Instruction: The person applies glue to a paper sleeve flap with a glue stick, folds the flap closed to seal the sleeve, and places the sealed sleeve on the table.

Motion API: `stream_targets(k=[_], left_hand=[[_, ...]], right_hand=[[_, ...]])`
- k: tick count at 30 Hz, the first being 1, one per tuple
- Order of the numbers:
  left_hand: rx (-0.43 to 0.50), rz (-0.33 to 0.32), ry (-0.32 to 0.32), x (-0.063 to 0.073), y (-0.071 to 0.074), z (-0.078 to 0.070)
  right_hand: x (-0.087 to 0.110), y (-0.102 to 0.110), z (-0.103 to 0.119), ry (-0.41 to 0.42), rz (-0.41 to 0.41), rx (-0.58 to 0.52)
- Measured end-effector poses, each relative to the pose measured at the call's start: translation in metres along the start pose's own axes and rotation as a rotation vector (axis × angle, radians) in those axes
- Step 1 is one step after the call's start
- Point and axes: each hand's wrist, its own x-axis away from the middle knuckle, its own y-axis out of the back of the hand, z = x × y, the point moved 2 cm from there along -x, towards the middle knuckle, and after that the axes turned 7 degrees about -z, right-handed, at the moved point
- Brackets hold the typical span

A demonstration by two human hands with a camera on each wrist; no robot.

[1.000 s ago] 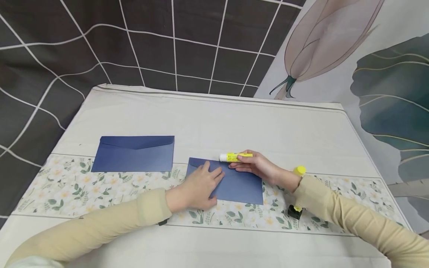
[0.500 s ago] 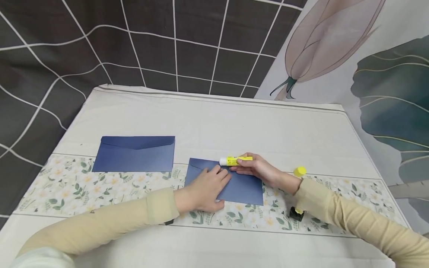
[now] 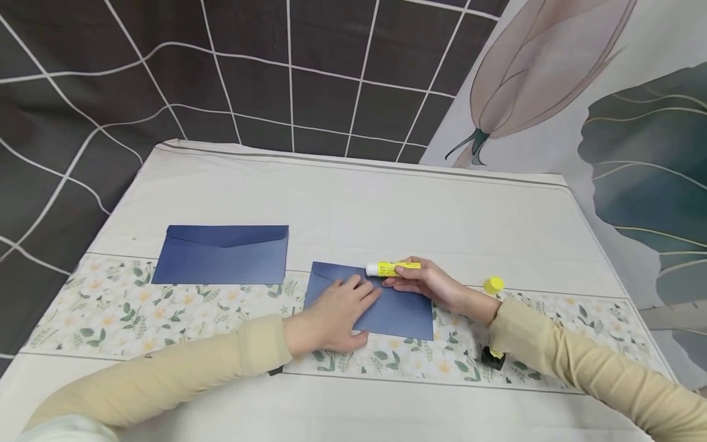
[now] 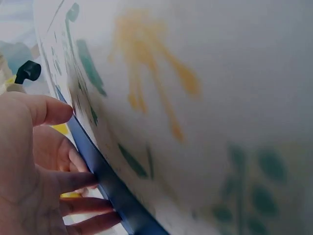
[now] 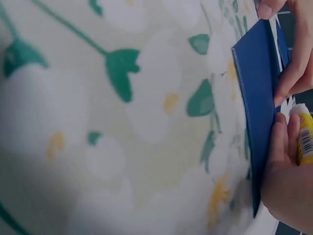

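A blue envelope (image 3: 400, 316) lies on the table in front of me, its flap edge at the far side. My left hand (image 3: 338, 313) rests on it with the fingers spread and fairly straight, touching its surface in the left wrist view as well. Over the envelope's far edge, my right hand (image 3: 429, 286) holds a yellow uncapped glue stick (image 3: 392, 269) sideways, white end pointing left. Some of its fingers lie against the envelope (image 5: 257, 83) in the right wrist view, where the glue stick (image 5: 305, 137) shows partly.
Another blue envelope (image 3: 221, 261) lies flat to the left, flap side up. A yellow cap (image 3: 494, 285) stands beyond the right wrist. A small black object (image 3: 493, 357) shows beside the right cuff. The cloth (image 3: 342, 202) has a floral band.
My left hand has slid a little to the right over the envelope, its fingers closer together. The glue stick and right hand have shifted slightly right and down.
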Motion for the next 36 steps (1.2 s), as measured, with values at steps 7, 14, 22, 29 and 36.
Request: stream_targets(k=[7,14,22,29,36], left_hand=[[0.033,0.042,0.027,0.010,0.008,0.014],[0.054,0.043,0.075,0.021,0.018,0.030],[0.187,0.040,0.123,0.027,0.018,0.036],[0.231,0.006,0.220,0.037,0.021,0.051],[0.202,-0.015,0.228,0.044,0.024,0.055]], right_hand=[[0.004,0.007,0.002,0.012,0.004,0.049],[0.012,0.021,-0.001,0.013,-0.008,0.041],[0.015,0.023,-0.007,0.060,-0.021,0.089],[0.019,0.033,-0.007,0.029,-0.053,0.109],[0.026,0.040,-0.006,0.031,-0.059,0.117]])
